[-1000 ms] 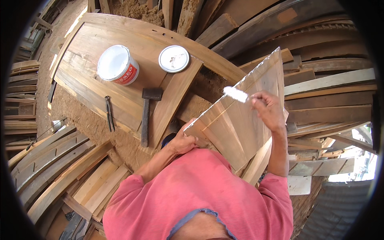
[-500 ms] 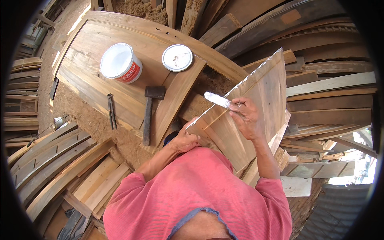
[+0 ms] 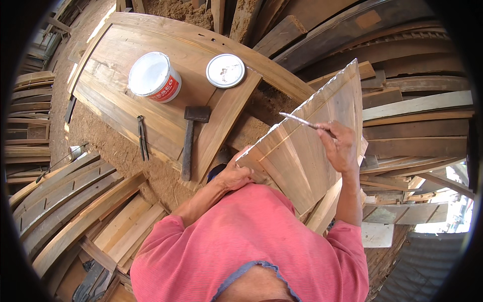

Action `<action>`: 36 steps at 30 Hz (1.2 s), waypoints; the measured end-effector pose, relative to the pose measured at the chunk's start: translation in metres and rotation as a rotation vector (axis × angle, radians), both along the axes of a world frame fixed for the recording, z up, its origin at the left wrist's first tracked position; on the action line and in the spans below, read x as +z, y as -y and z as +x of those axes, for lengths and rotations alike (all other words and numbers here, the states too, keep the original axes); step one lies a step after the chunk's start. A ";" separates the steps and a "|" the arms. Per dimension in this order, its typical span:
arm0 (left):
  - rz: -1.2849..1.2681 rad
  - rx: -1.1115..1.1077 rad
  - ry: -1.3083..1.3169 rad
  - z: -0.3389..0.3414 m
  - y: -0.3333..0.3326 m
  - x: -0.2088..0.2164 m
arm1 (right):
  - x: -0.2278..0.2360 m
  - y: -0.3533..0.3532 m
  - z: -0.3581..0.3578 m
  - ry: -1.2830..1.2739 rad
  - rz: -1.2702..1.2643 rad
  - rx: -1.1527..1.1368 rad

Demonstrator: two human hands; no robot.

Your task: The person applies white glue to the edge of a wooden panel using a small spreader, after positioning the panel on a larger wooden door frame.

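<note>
Left hand (image 3: 240, 175) grips the near lower corner of the slatted wood panel (image 3: 307, 146), propping it tilted for working. Right hand (image 3: 341, 147) fingers pinch a thin flat tool (image 3: 298, 120), probably a putty knife, blade on the panel's grooved face. Farther off, on the curved plank tabletop (image 3: 171, 45): hammer (image 3: 190, 137) near front edge, pincers (image 3: 143, 137), open white paint bucket (image 3: 153, 76), round lid (image 3: 225, 70) beside it.

A white plastic bucket with a red label (image 3: 153, 76) stands open on a large wooden door panel (image 3: 110, 95) at the far left. Its round white lid (image 3: 225, 70) lies just to the right. Nearer lie a dark-headed hammer with a wooden handle (image 3: 190, 138) and dark metal pincers (image 3: 143, 137). Stacked curved wooden planks (image 3: 65, 201) fill the near left.
</note>
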State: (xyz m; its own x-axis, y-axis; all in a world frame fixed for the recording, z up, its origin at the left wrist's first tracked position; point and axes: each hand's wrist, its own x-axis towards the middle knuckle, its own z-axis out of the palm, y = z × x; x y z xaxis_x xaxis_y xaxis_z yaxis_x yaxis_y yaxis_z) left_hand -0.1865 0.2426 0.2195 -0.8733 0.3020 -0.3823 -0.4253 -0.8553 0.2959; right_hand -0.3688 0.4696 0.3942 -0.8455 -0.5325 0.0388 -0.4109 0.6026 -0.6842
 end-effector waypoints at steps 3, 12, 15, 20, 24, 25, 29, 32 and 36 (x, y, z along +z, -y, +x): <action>-0.022 -0.014 0.030 0.002 0.000 0.001 | 0.002 0.014 -0.026 -0.151 0.093 0.148; 0.046 0.007 -0.151 0.003 -0.003 0.005 | 0.020 0.049 -0.053 -0.037 0.194 0.625; 0.057 0.034 -0.118 0.002 -0.004 0.010 | 0.025 0.051 -0.047 0.248 0.162 0.456; 0.034 0.048 -0.056 0.005 -0.007 -0.002 | 0.004 0.043 -0.026 0.254 0.029 0.560; 0.033 -0.006 -0.171 -0.001 -0.002 0.003 | -0.006 0.037 -0.018 0.365 -0.113 0.499; 0.012 -0.009 -0.219 -0.005 -0.001 0.010 | -0.009 0.036 -0.017 0.329 -0.092 0.511; 0.057 0.016 -0.115 0.002 -0.004 0.001 | -0.010 0.036 -0.012 0.337 -0.090 0.579; 0.044 0.014 -0.215 -0.001 -0.003 0.003 | -0.011 0.039 -0.008 0.407 -0.077 0.493; 0.001 -0.016 -0.105 0.006 -0.001 -0.005 | -0.020 0.041 0.000 0.328 -0.069 0.588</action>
State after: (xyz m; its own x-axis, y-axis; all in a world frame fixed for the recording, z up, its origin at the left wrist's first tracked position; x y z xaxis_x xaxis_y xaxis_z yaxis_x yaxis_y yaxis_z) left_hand -0.1803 0.2440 0.2149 -0.9037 0.3165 -0.2884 -0.4055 -0.8490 0.3388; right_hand -0.3692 0.4287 0.3744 -0.3899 -0.9130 -0.1199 -0.4215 0.2928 -0.8583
